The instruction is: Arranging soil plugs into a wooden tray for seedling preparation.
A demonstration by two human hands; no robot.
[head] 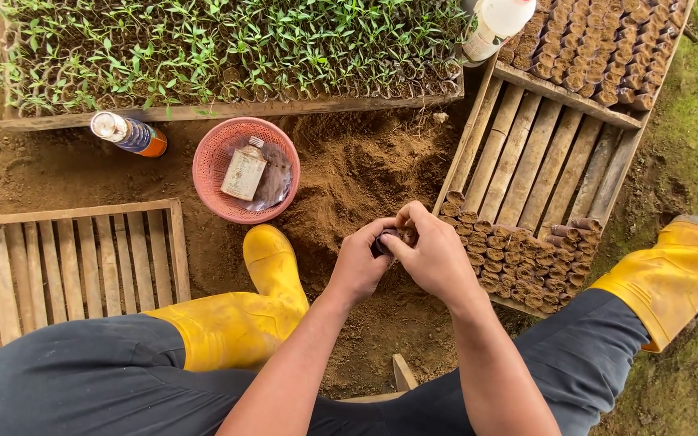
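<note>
My left hand [357, 262] and my right hand [434, 254] meet over a heap of loose brown soil [357, 169]. Together they grip a small dark rolled pot [388, 236], mostly hidden between the fingers. Just right of my hands a slatted wooden tray [527, 153] holds rows of several soil-filled rolled pots [510, 262] along its near end. My legs in dark trousers and yellow rubber boots [264, 291] frame the bottom of the view.
A pink plastic basket [212, 173] with a flat bottle [244, 169] sits left of the soil. A capped bottle [127, 133] lies beside a seedling tray [228, 48]. An unfilled slatted tray [82, 262] lies at left. A white bottle [498, 24] stands at top right.
</note>
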